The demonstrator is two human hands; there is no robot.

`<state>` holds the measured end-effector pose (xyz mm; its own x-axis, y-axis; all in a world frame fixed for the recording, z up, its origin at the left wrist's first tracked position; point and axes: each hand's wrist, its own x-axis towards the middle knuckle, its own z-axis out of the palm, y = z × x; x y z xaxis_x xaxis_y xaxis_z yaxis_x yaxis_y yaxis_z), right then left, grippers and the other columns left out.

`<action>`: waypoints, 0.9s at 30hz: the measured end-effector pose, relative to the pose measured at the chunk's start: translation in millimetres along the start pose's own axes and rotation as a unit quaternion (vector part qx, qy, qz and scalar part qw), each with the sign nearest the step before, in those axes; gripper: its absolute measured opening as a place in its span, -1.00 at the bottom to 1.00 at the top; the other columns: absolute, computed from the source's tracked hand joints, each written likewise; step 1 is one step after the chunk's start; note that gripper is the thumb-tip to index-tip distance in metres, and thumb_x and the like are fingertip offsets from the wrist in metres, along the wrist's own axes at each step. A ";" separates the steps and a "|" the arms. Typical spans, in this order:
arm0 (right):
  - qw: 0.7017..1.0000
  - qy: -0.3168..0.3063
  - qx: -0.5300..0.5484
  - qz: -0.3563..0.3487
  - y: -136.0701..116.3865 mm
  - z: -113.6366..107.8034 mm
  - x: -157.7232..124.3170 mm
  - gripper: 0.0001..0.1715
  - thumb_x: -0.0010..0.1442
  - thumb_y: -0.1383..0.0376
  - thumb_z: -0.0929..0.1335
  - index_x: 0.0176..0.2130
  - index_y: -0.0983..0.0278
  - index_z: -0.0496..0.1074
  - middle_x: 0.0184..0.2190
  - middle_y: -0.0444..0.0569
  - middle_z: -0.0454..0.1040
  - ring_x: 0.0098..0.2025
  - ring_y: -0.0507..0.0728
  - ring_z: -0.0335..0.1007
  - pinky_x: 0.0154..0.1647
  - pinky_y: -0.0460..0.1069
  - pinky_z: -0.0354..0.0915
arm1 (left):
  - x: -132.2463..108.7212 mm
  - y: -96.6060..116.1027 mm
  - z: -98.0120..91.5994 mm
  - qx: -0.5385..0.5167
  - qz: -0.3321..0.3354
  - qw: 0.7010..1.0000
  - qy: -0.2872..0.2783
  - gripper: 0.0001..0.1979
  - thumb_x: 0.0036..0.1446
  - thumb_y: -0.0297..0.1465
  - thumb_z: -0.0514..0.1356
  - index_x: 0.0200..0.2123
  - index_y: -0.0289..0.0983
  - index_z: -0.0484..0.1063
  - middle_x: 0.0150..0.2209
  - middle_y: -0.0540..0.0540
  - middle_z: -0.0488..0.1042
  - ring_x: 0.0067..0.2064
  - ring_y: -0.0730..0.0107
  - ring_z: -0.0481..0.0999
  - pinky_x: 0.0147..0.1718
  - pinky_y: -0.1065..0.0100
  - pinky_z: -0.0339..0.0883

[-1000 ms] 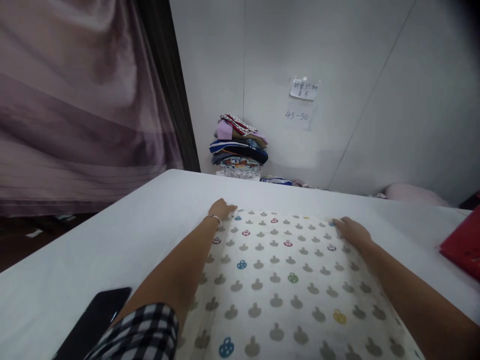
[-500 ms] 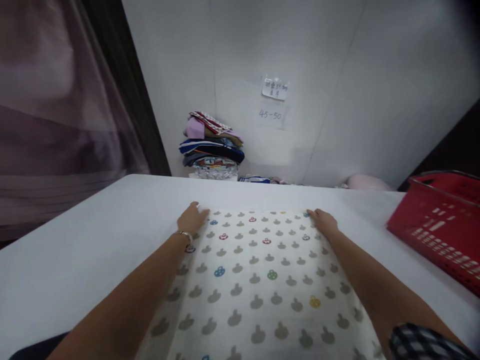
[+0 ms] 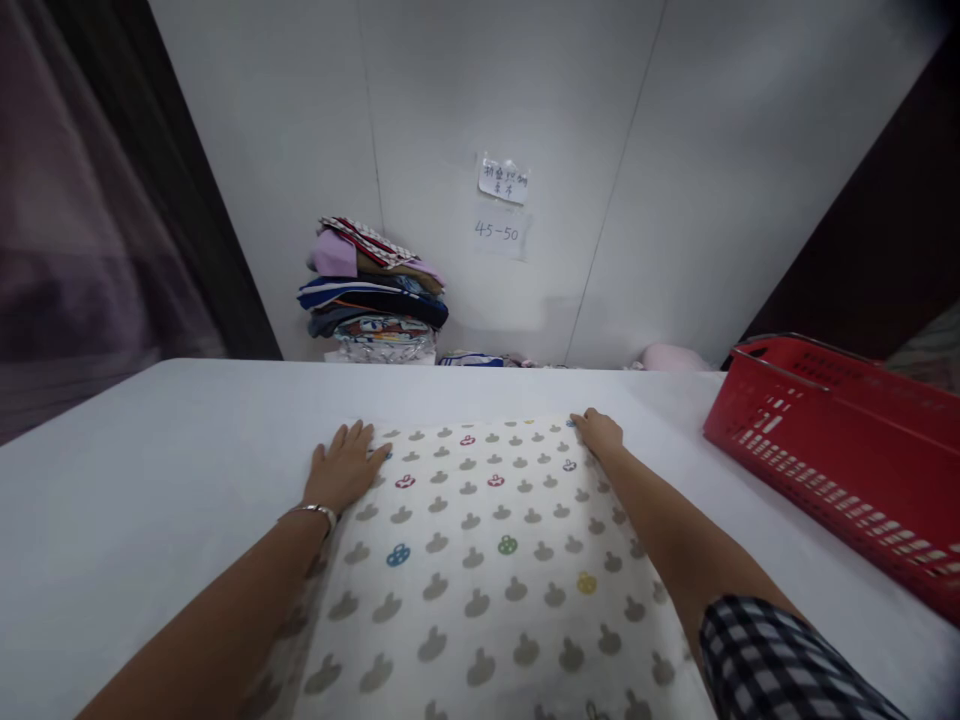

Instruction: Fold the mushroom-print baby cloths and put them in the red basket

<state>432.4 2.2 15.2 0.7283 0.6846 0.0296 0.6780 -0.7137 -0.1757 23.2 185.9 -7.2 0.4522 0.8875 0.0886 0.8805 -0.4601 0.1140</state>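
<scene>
Head view: left hand [image 3: 346, 468] splayed, right hand [image 3: 602, 432] pinching cloth [image 3: 465, 530] by edge, table [image 3: 480, 390] beyond.

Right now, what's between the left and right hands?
The far end of the mushroom-print cloth, between left hand and right hand; head view shows it.

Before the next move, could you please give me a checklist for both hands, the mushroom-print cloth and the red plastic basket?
1. Left hand spread at far left corner of mushroom-print cloth: ok.
2. Right hand at far right corner: ok.
3. Right hand's grip on that corner: cannot tell.
4. Red plastic basket apart from the cloth: ok.
5. Cloth's near edge straight: cannot tell, out of frame.
</scene>
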 end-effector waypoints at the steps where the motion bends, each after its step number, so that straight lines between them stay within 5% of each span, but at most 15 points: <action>1: 1.000 0.013 -0.005 -0.009 -3.8 -1.5 -4.6 -0.45 0.27 0.05 0.12 -0.03 0.40 0.35 -0.08 0.23 0.43 -0.03 0.22 0.32 -0.09 0.04 0.17 | 0.0 0.5 -0.8 -0.001 -0.002 1.000 -0.001 -0.38 0.18 -0.15 -0.16 0.25 -0.28 0.04 0.32 -0.16 -0.08 0.32 0.06 -0.15 0.16 -0.12 -0.11; 5: 0.992 0.059 -0.019 -0.105 -28.5 0.0 -31.2 -0.43 0.29 0.16 0.10 0.20 0.37 0.12 0.21 0.18 0.14 0.26 0.19 -0.06 0.19 0.11 -0.12 | -0.1 2.4 -2.8 -0.001 -0.004 1.000 -0.010 -0.35 0.18 -0.12 -0.20 0.26 -0.31 0.01 0.32 -0.16 -0.09 0.32 0.05 -0.16 0.16 -0.14 -0.11; 9: 0.960 0.014 -0.039 -0.278 -42.6 18.0 -47.6 -0.27 0.27 -0.02 0.05 0.27 0.31 -0.01 0.32 0.06 -0.10 0.34 0.17 -0.36 0.27 0.12 -0.39 | -0.5 1.5 -2.7 0.012 0.010 1.000 -0.008 -0.38 0.19 -0.15 -0.20 0.25 -0.29 0.05 0.32 -0.18 -0.10 0.32 0.02 -0.16 0.14 -0.15 -0.10; 14: 0.982 -0.077 -0.024 -0.169 -24.3 30.5 -30.3 -0.18 0.24 -0.11 -0.03 0.30 0.28 -0.08 0.34 -0.02 -0.22 0.35 0.17 -0.39 0.27 0.16 -0.37 | -0.4 2.3 -4.2 0.025 0.022 0.999 -0.019 -0.42 0.20 -0.18 -0.20 0.25 -0.22 0.07 0.33 -0.15 -0.13 0.32 0.03 -0.16 0.13 -0.16 -0.10; 21: 0.980 -0.091 0.023 -0.176 -24.1 19.2 -29.8 -0.24 0.25 -0.06 0.04 0.28 0.27 -0.02 0.33 -0.01 -0.19 0.35 0.16 -0.37 0.28 0.14 -0.34 | 0.9 2.4 -4.3 0.012 0.011 1.000 -0.020 -0.35 0.19 -0.14 -0.25 0.27 -0.31 -0.02 0.33 -0.15 -0.14 0.32 0.05 -0.18 0.15 -0.13 -0.10; 25: 0.983 -0.009 0.073 -0.170 -5.5 13.0 -51.9 -0.33 0.26 0.05 0.09 0.25 0.31 0.07 0.32 0.03 -0.11 0.34 0.15 -0.32 0.28 0.11 -0.29 | 1.1 0.4 -1.3 0.001 0.016 1.000 0.003 -0.33 0.19 -0.12 -0.24 0.28 -0.36 -0.05 0.32 -0.18 -0.14 0.32 0.05 -0.18 0.16 -0.12 -0.11; 27: 0.980 0.059 0.146 -0.126 16.9 10.9 -64.6 -0.41 0.24 0.11 0.13 0.18 0.28 0.21 0.25 0.01 0.10 0.29 0.14 -0.10 0.25 0.05 -0.13 | 1.5 0.5 -0.9 0.001 0.021 1.000 0.006 -0.33 0.18 -0.12 -0.22 0.28 -0.36 -0.04 0.32 -0.19 -0.12 0.32 0.05 -0.18 0.15 -0.13 -0.10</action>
<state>395.8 -52.4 -0.5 0.5603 0.7989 0.2189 0.7928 -0.4406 -0.4211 24.2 187.0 -6.1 0.4869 0.8672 0.1045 0.8612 -0.4966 0.1086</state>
